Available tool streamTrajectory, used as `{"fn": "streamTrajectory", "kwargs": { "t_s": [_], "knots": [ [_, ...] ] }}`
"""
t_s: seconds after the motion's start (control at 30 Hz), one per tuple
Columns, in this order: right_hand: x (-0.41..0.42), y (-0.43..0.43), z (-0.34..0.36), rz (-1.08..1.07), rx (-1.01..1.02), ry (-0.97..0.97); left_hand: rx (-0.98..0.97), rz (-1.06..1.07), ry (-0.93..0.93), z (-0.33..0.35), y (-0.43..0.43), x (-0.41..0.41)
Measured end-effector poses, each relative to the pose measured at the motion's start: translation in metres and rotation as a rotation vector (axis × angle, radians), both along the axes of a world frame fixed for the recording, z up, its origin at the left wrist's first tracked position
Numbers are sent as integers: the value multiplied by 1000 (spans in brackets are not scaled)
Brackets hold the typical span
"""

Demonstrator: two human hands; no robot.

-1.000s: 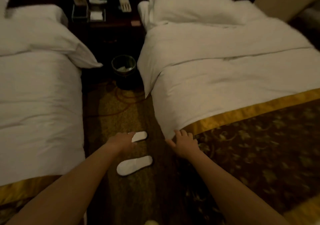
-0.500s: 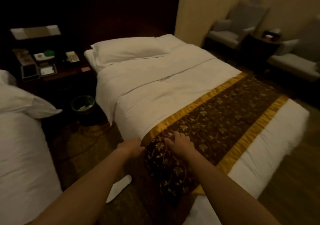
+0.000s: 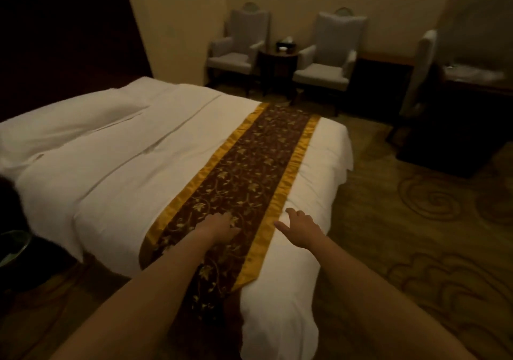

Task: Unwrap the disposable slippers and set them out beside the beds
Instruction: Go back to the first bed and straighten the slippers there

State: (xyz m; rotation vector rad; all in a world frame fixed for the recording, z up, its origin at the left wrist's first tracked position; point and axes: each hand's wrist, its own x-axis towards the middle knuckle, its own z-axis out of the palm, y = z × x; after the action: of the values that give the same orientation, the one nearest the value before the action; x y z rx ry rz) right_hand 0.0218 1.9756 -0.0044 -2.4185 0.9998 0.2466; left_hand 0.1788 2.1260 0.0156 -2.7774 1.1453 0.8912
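Lay palm-down, left hand [image 3: 219, 226], fingers curled loosely on the brown-and-gold bed runner [image 3: 249, 171] and clamped on nothing. Hovered just beside it, right hand [image 3: 301, 228], fingers spread apart and empty, over the white duvet [image 3: 111, 160] at the foot end of the bed [image 3: 327, 148]. Showed no slippers anywhere in view, so position and look could not be told; stood well beyond the bed two grey armchairs [image 3: 327, 62] flanking a small dark side table [image 3: 277, 60].

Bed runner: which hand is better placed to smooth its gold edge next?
Probably the right hand: it hovers open just beside the runner's near gold edge. The left hand lies flat on the brown middle, further from that edge.
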Motion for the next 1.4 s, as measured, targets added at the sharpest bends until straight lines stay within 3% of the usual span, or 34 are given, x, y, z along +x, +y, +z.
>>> {"fn": "streamTrajectory", "kwargs": {
  "t_s": [0.37, 0.67, 1.4],
  "knots": [
    [-135, -216, 4, -205, 16, 36, -76, -203, -37, -1, -254, -125],
    [-184, -361, -1, -312, 58, 36, -75, -281, -3, -7, -414, -163],
    [-117, -732, -39, -497, 90, 91, 12, -536, 74, -37, -830, -75]
  ]
}}
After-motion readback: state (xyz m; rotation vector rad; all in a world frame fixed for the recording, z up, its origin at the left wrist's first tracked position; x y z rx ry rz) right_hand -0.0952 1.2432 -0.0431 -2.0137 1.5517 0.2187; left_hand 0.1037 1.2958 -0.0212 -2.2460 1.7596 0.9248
